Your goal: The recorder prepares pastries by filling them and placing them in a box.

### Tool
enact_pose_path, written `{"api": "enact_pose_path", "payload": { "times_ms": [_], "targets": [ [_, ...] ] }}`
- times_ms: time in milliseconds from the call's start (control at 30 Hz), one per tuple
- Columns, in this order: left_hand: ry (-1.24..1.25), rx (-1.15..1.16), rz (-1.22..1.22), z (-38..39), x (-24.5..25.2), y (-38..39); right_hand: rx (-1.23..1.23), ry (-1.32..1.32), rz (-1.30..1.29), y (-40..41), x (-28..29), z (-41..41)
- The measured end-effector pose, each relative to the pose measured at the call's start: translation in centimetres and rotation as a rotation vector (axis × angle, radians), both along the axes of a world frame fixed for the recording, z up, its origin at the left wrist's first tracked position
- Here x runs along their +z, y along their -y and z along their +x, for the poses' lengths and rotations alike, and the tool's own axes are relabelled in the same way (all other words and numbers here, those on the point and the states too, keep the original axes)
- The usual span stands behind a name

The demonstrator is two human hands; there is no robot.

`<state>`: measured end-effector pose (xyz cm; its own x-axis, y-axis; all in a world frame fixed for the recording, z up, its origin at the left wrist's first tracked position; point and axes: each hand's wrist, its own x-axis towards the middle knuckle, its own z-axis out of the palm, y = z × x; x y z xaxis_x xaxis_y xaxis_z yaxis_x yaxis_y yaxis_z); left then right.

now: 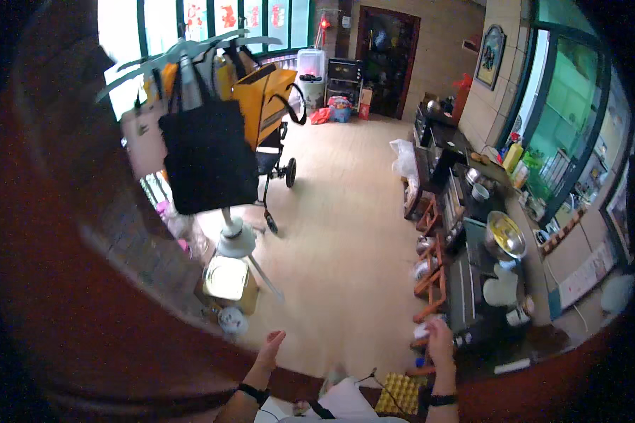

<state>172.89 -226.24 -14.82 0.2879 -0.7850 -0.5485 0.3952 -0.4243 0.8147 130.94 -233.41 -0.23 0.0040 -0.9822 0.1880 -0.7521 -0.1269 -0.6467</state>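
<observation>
My left hand point(271, 349) is raised over the floor near the bottom centre, its fingers close together and nothing visible in them. Out to the right, my right hand point(440, 341) is in front of the dark cabinet point(457, 280). A small white thing point(420, 331) shows beside the right fingertips; blur hides whether they hold it. Both wrists wear dark bands. Below and between the hands are a pale sheet-like thing point(349, 402) and a yellow egg tray point(399, 394).
On the left stands a coat rack with a black tote bag point(209, 153) and a yellow bag point(264, 100). Its foot point(264, 280) juts onto the floor point(338, 238). A wheeled frame point(275, 174) stands behind. Rightward are orange stools point(431, 285) and a metal bowl point(513, 240).
</observation>
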Motion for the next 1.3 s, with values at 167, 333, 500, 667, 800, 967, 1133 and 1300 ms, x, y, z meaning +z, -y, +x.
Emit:
{"api": "enact_pose_path", "payload": {
  "times_ms": [167,333,500,667,800,967,1133,1300],
  "targets": [
    [-0.034,-0.058,-0.107,3.2,-3.8,19.0,-0.054,0.338,0.069,15.1,-5.9,-2.9],
    [-0.046,-0.014,-0.305,3.7,-6.0,34.8,0.232,0.116,0.503,32.3,-7.3,1.9],
    [0.205,0.09,0.052,3.6,-7.0,56.4,0.475,0.047,0.7,48.2,-8.9,7.9],
    [0.144,0.109,0.269,5.0,-13.3,75.0,0.276,0.074,0.648,63.8,-12.0,9.0],
    [0.043,0.044,0.076,3.6,-11.6,87.8,0.035,-0.202,0.587,73.6,-13.4,6.2],
    [-0.044,-0.151,0.256,-0.1,-8.1,103.3,-0.107,-0.368,0.589,86.7,-14.1,-0.2],
    [-0.196,-0.223,0.18,1.8,-12.4,115.8,-0.276,-0.184,0.613,99.0,-19.2,-3.1],
    [-0.181,-0.282,0.101,4.6,-16.4,125.2,-0.297,-0.177,0.758,112.9,-22.9,-0.4]
  ]
}}
